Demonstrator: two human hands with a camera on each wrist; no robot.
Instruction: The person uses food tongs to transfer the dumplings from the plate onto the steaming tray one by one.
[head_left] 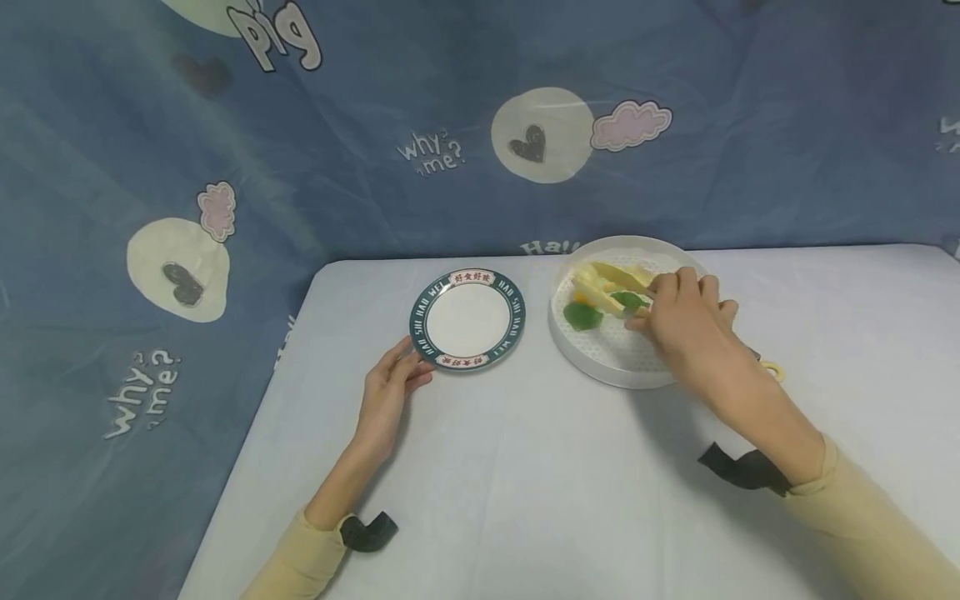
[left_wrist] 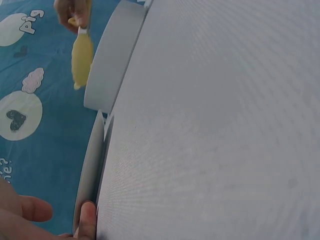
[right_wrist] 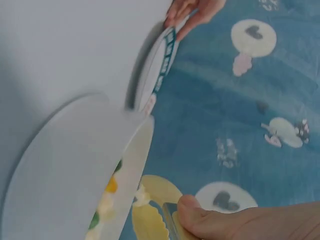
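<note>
My left hand (head_left: 386, 400) grips the lower left rim of a white plate (head_left: 468, 319) with a green patterned border. In the left wrist view one fingertip (left_wrist: 88, 219) lies at the plate's underside. My right hand (head_left: 693, 333) holds tongs (head_left: 626, 279) with yellow scalloped heads over a round white basket (head_left: 637, 375). Green, orange and pale yellow food pieces (head_left: 582, 316) lie at the basket's left. From the right wrist, my thumb (right_wrist: 200, 217) presses on the tongs' metal arm. Whether a piece sits between the heads is hard to tell.
Both plate and basket stand near the back edge of the white-covered table (head_left: 555, 483), the basket to the plate's right. Behind the table hangs a blue printed cloth (head_left: 375, 125). A yellow ring (head_left: 772, 369) shows beside my right wrist.
</note>
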